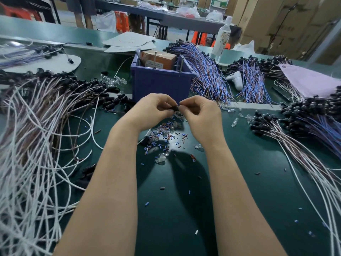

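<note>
Pinching a small black socket [175,108] between them, the left hand [153,109] and the right hand [199,113] meet just in front of the blue bin [160,84], raised a little above the green table [239,172]. Each hand has its fingers curled inward, with thumb and fingertips closed on one end of the socket: the left takes its left end, the right its right end. Whether a wire trails from the socket cannot be told.

Below the hands, on the near side of the bin, lies a scatter of clear bulbs [162,157] and tiny blue and red sleeves [166,139]. Left of the bin spreads a mass of white wires [36,145] with dark ends. Right of the bin lie bundles of blue wires [208,74], and further right a pink sheet [306,80]. Inside the bin stands a brown box [158,59]. Behind the bin, to its right, stands a bottle [222,36].
</note>
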`<action>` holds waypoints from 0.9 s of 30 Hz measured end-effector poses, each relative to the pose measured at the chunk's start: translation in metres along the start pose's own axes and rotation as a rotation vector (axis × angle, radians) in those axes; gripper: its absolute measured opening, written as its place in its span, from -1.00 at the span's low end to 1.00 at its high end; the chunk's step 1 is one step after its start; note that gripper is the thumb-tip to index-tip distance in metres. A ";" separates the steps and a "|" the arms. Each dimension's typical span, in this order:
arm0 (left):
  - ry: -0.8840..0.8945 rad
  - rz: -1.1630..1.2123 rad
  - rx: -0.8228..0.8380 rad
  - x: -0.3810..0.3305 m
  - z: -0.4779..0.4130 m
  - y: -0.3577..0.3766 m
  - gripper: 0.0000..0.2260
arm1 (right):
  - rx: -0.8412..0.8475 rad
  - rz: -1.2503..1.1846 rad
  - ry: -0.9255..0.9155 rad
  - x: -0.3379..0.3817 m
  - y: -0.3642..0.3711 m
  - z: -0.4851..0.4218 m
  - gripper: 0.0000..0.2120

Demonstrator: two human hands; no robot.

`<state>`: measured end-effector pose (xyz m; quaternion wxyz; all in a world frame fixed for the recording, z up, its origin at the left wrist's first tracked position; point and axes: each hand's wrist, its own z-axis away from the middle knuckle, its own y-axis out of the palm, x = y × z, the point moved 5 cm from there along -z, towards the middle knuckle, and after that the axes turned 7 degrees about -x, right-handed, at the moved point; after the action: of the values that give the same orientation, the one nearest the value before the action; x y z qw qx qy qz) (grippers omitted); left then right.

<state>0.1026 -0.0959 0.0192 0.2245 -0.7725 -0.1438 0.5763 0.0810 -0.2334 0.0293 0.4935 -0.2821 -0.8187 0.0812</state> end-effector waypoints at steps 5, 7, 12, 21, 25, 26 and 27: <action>0.042 -0.033 -0.021 -0.005 -0.001 0.002 -0.86 | -0.012 -0.060 0.049 -0.003 -0.001 0.000 -0.93; 0.070 -0.043 -0.030 -0.008 -0.002 0.004 -0.86 | -0.016 -0.111 0.077 -0.005 -0.003 -0.001 -0.92; 0.058 -0.050 -0.043 -0.007 0.000 0.003 -0.88 | -0.037 -0.293 0.214 -0.016 -0.002 -0.001 -0.88; 0.079 -0.039 -0.084 -0.012 0.001 0.004 -0.93 | -0.088 -0.795 0.512 -0.026 0.014 0.005 -0.90; 0.051 -0.140 -0.138 -0.019 -0.001 0.004 -0.92 | -0.133 -0.768 0.459 -0.020 0.013 0.006 -0.92; 0.034 -0.227 -0.158 -0.022 -0.002 0.004 -0.89 | -0.135 -0.736 0.437 -0.019 0.013 0.006 -0.92; 0.026 -0.336 -0.187 -0.026 -0.003 0.002 -0.85 | -0.140 -0.716 0.423 -0.018 0.011 0.005 -0.92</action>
<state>0.0979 -0.1111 0.0407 0.2467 -0.7626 -0.3209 0.5046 0.0876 -0.2332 0.0085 0.6273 -0.0230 -0.7492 -0.2111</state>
